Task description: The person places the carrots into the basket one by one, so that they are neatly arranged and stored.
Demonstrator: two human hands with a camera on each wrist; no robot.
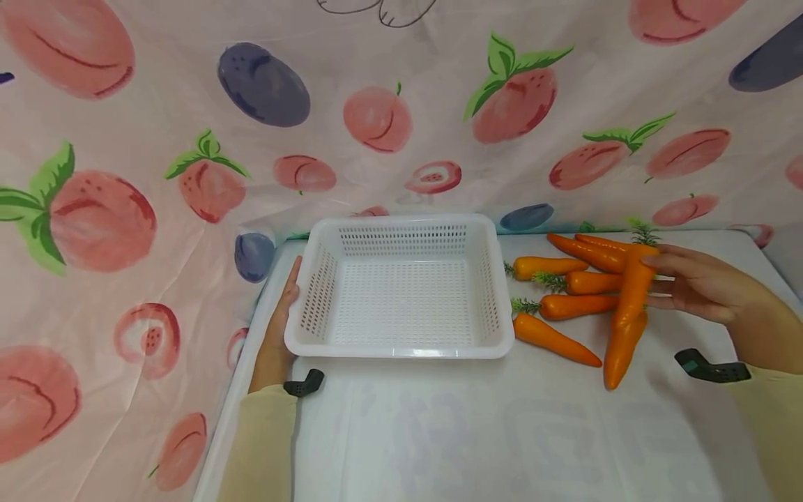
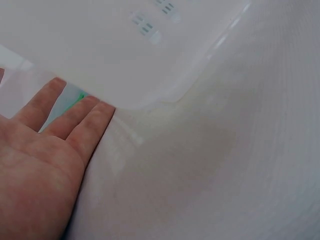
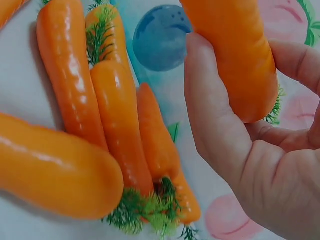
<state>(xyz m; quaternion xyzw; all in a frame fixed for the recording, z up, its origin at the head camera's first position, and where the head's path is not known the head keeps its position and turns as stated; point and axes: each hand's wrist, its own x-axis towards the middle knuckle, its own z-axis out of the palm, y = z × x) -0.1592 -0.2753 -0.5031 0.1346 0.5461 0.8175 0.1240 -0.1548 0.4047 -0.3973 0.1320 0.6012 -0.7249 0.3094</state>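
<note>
A white plastic basket (image 1: 401, 352) with slotted walls stands on the table, nothing inside it. My left hand (image 1: 276, 335) lies along its left side; in the left wrist view the fingers (image 2: 80, 120) are nearly straight, their tips at the basket wall. My right hand (image 1: 705, 286) holds an orange carrot (image 1: 636, 279) by its thick, leafy end, thumb on one side and fingers on the other. That carrot hangs over several others, among them a carrot (image 1: 621, 359) pointing toward me and a carrot (image 1: 555, 339) close to the basket's right side.
More carrots lie right of the basket, including a carrot (image 1: 577, 307) with green leaves and a long carrot (image 1: 586, 252) at the back. A fruit-printed cloth (image 1: 376, 70) hangs behind the white table (image 1: 408, 432). Black straps sit at both wrists.
</note>
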